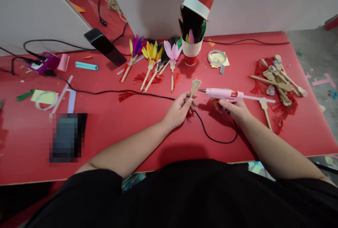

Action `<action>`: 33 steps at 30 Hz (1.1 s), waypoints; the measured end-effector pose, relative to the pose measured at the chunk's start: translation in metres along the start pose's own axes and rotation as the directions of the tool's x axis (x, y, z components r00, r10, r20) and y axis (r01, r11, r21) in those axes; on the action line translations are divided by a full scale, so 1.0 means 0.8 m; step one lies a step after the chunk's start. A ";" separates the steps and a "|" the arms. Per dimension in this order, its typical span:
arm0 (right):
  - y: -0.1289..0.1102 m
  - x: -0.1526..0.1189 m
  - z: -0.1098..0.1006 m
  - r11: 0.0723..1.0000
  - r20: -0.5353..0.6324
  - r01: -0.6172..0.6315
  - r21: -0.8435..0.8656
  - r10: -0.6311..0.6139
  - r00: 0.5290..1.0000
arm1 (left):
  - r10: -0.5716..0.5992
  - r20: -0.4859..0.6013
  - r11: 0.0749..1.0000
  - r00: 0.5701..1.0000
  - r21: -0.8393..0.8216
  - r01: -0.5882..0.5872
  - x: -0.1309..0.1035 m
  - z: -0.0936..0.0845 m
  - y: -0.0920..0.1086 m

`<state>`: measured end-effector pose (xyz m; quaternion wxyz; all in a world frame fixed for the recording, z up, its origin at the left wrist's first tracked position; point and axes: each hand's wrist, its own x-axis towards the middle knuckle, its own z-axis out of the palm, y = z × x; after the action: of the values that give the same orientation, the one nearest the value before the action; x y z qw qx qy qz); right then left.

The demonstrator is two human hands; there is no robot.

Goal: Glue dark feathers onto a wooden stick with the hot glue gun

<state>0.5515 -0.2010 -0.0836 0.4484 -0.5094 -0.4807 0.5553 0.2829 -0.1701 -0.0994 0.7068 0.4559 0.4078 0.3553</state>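
I log: 1 left hand (182, 107), pinching 1 wooden paddle (195, 88); 1 right hand (233, 109), wrapped around 1 pink glue gun (223, 94), nozzle (202, 90) just beside the paddle; beyond my left hand, 1 pink feather fan (172, 51); right of my right hand, 1 paddle pile (280, 82).

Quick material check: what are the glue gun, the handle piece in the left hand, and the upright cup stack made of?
Glue gun: likely plastic, smooth and solid pink; its tapered nozzle looks metal, being grey.
Handle piece: probably unpainted wood, pale tan and matte.
Cup stack: probably paper, with thin, pale nested rims; any coating is unclear.
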 end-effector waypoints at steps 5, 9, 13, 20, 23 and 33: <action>-0.004 -0.003 -0.002 1.000 -0.029 -0.013 -0.016 0.012 0.999 | 0.036 0.005 0.998 0.999 -0.052 -0.036 -0.002 0.005 -0.002; -0.009 -0.005 -0.013 1.000 -0.049 -0.029 0.006 0.029 0.998 | 0.044 0.010 0.997 0.999 -0.065 -0.043 -0.005 0.007 -0.003; -0.013 -0.002 -0.021 0.999 -0.032 -0.030 0.014 0.030 0.999 | 0.040 0.011 0.997 0.999 -0.062 -0.040 -0.010 0.003 -0.004; -0.006 0.010 -0.003 0.998 -0.035 0.014 0.054 -0.012 0.999 | 0.015 0.000 1.000 1.000 -0.024 -0.015 -0.014 0.001 -0.007; 0.003 0.006 0.000 0.998 -0.006 0.059 0.018 -0.059 0.998 | 0.045 0.029 0.999 0.999 -0.026 -0.044 -0.010 0.002 -0.010; -0.007 0.026 0.056 0.992 -0.190 0.061 0.108 -0.039 0.981 | 0.034 -0.099 0.992 0.995 -0.121 -0.046 0.013 0.007 0.003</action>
<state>0.5052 -0.1832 -0.0801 0.5336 -0.5208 -0.4167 0.5199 0.2919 -0.1624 -0.0985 0.7058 0.4017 0.4098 0.4155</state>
